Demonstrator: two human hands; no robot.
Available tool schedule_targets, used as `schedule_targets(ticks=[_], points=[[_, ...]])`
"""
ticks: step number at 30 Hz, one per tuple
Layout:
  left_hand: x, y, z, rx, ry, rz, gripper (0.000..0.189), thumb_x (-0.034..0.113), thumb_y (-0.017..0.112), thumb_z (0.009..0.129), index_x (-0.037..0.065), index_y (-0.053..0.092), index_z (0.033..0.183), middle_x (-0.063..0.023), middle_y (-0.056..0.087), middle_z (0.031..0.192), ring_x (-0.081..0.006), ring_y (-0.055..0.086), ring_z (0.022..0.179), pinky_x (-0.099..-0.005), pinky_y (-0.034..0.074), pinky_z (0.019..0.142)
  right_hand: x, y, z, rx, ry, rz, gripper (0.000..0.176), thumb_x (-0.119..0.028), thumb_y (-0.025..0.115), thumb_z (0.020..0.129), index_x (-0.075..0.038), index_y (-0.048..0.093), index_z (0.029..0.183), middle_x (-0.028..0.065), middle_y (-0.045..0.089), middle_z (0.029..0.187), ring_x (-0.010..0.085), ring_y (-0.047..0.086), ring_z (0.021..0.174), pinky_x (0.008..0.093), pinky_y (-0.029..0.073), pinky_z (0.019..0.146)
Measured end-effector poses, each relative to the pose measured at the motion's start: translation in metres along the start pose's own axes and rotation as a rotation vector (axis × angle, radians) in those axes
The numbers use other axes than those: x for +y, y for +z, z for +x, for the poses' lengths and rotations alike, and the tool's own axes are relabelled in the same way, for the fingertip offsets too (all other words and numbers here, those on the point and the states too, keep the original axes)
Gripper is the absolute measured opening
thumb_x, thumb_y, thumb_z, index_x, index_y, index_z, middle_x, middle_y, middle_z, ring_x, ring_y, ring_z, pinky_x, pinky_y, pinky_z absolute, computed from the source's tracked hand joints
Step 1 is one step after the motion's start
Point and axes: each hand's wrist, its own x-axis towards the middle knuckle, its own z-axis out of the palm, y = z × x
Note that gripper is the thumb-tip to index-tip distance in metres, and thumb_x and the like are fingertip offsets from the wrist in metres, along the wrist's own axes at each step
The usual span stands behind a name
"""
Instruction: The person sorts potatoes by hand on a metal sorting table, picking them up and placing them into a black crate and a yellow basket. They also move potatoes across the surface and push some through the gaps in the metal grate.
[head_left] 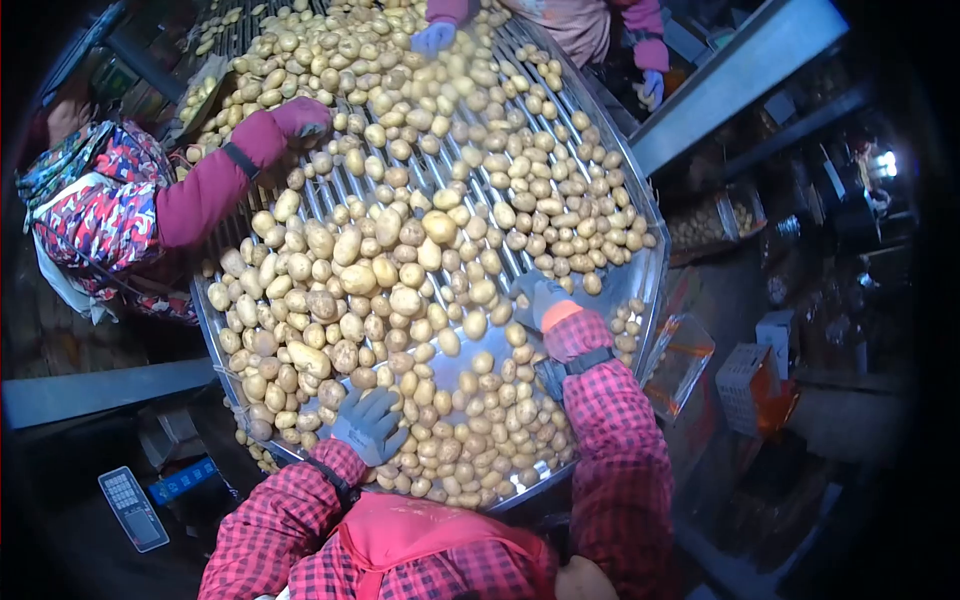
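My left hand (368, 425), in a grey glove, lies with fingers apart on potatoes (455, 430) at the near edge of the sorting table. My right hand (541, 298), in a grey glove below an orange cuff, is stretched out farther up on the right. Its fingers touch the metal surface and the edge of the potatoes (570, 225) there; no potato shows in its grasp. Larger potatoes (345, 275) are heaped in the middle and on the left, smaller ones on the right and close to me.
The metal rim (655, 270) borders the slatted table. A co-worker's sleeve (215, 195) reaches in from the left; another person's gloved hand (433, 38) is at the far end. A scale (133, 510) stands lower left, a crate (745, 385) on the right.
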Motion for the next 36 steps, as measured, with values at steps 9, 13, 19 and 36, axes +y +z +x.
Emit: schedule_targets(ticks=[9, 13, 19, 36], points=[[0.002, -0.007, 0.005, -0.007, 0.007, 0.0, 0.025, 0.027, 0.075, 0.077, 0.01, 0.071, 0.095, -0.0083, 0.066, 0.112, -0.0308, 0.065, 0.108, -0.0521, 0.048, 0.092, 0.041, -0.041, 0.103, 0.307, 0.325, -0.353, 0.045, -0.02, 0.063, 0.088, -0.016, 0.06, 0.133, 0.0174, 0.067, 0.128, 0.0397, 0.068, 0.111, 0.0493, 0.054, 0.093], [-0.001, 0.003, -0.002, -0.009, 0.003, -0.004, 0.026, 0.028, 0.077, 0.076, 0.011, 0.072, 0.096, -0.0091, 0.066, 0.113, -0.0318, 0.065, 0.109, -0.0531, 0.048, 0.091, 0.026, -0.047, 0.085, -0.012, 0.486, -0.359, 0.063, -0.025, 0.064, 0.091, -0.019, 0.046, 0.15, 0.0151, 0.049, 0.152, 0.0369, 0.062, 0.126, 0.0506, 0.053, 0.098], [0.008, -0.002, 0.006, 0.039, 0.002, 0.003, 0.019, 0.027, 0.074, 0.079, 0.01, 0.071, 0.088, -0.0079, 0.066, 0.11, -0.0296, 0.064, 0.108, -0.0501, 0.047, 0.09, 0.072, -0.007, 0.03, 0.122, 0.345, -0.206, 0.037, -0.019, 0.066, 0.087, -0.012, 0.069, 0.123, 0.0194, 0.063, 0.13, 0.0349, 0.068, 0.111, 0.0465, 0.055, 0.093], [0.008, 0.002, 0.001, -0.005, 0.007, -0.009, 0.023, 0.028, 0.076, 0.077, 0.011, 0.069, 0.09, -0.0107, 0.065, 0.114, -0.0324, 0.063, 0.108, -0.0526, 0.045, 0.091, 0.188, -0.069, -0.179, 0.792, 0.609, -0.208, 0.045, -0.028, 0.07, 0.092, -0.004, 0.064, 0.129, 0.0175, 0.067, 0.127, 0.0384, 0.063, 0.115, 0.0432, 0.048, 0.103]])
